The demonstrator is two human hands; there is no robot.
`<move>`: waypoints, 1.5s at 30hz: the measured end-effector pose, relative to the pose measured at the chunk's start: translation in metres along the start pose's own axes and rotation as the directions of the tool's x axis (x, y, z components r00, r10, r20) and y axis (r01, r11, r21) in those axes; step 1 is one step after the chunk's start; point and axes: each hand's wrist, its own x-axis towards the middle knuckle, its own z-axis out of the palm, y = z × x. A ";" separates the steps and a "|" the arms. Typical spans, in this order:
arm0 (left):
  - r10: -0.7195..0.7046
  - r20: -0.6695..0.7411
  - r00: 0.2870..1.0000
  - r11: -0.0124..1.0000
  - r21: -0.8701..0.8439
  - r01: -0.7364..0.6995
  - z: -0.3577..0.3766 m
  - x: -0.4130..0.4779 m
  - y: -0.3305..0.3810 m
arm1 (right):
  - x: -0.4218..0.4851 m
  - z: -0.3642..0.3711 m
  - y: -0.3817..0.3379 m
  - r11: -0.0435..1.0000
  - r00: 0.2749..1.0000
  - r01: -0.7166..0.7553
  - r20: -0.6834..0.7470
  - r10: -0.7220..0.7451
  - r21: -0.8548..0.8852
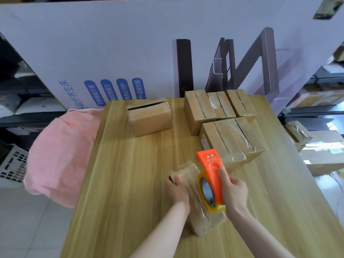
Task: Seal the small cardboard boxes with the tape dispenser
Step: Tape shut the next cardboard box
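Both sets of fingers point(222, 175) clamped: left hand point(176, 186) on box point(202, 218), right hand point(235, 191) on tape dispenser point(210, 174); if box slips, tape prob skews.

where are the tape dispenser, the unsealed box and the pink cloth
tape dispenser point(210, 164) head view, on its orange body
unsealed box point(150, 121) head view, on its front wall
pink cloth point(61, 155) head view, on its middle

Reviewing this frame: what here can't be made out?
1. Head view: the top seam of the small cardboard box is partly covered by the tape dispenser, the right hand and the left hand, so how far the tape reaches is unclear.
2. Head view: the inside of the open box is hidden by its own flaps.
3. Head view: the label on the sealed boxes is too small to read.
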 end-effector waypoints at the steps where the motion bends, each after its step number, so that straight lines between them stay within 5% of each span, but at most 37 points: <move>1: 0.016 0.035 0.999 0.999 0.027 -0.017 -0.004 0.001 0.000 | -0.003 0.002 -0.001 1.000 1.000 0.018 0.020 -0.018 -0.007; 4: 0.272 0.103 0.957 0.909 0.298 -0.291 -0.025 0.006 0.002 | -0.005 0.005 -0.002 0.998 0.997 0.057 0.049 -0.055 -0.035; 7: 0.595 0.303 0.744 0.576 0.485 -0.658 -0.042 0.017 0.004 | -0.003 0.004 -0.001 0.996 0.997 0.078 0.026 -0.077 -0.043; 10: 0.464 0.551 0.693 0.398 0.569 -0.719 -0.040 0.023 0.011 | -0.003 0.003 0.002 0.998 0.998 0.069 0.012 -0.069 0.004; 19: 0.012 0.690 0.724 -0.042 0.723 -0.689 -0.013 0.035 0.064 | 0.009 0.003 0.008 0.995 0.999 -0.031 -0.025 0.034 0.096; 21: -0.075 0.692 0.718 -0.039 0.718 -0.695 -0.007 0.040 0.069 | 0.010 0.003 0.008 0.994 0.999 -0.039 -0.028 0.042 0.102; 24: -0.165 0.706 0.689 0.325 0.699 -0.637 -0.009 0.046 0.074 | 0.010 0.004 0.009 0.994 0.999 -0.022 -0.027 0.025 0.104; 26: -0.208 0.700 0.683 0.471 0.684 -0.557 -0.016 0.046 0.075 | 0.008 0.004 0.010 0.995 1.000 -0.013 -0.023 0.015 0.103; 32: 0.174 0.722 0.670 0.303 0.608 -0.734 -0.013 0.041 0.061 | 0.005 0.003 0.010 0.991 1.000 -0.004 -0.028 0.008 0.130; 36: 0.057 0.715 0.697 0.251 0.665 -0.703 0.004 0.039 0.061 | 0.006 0.003 0.011 0.991 1.000 -0.003 -0.028 0.007 0.134; 42: -0.075 0.699 0.711 -0.028 0.712 -0.702 0.024 0.050 0.076 | 0.013 0.003 0.013 0.988 0.999 -0.040 -0.026 0.045 0.149; 45: -0.087 0.795 0.600 -0.208 0.575 -0.791 0.033 0.047 0.086 | 0.015 0.001 0.013 0.985 0.998 -0.053 -0.030 0.058 0.164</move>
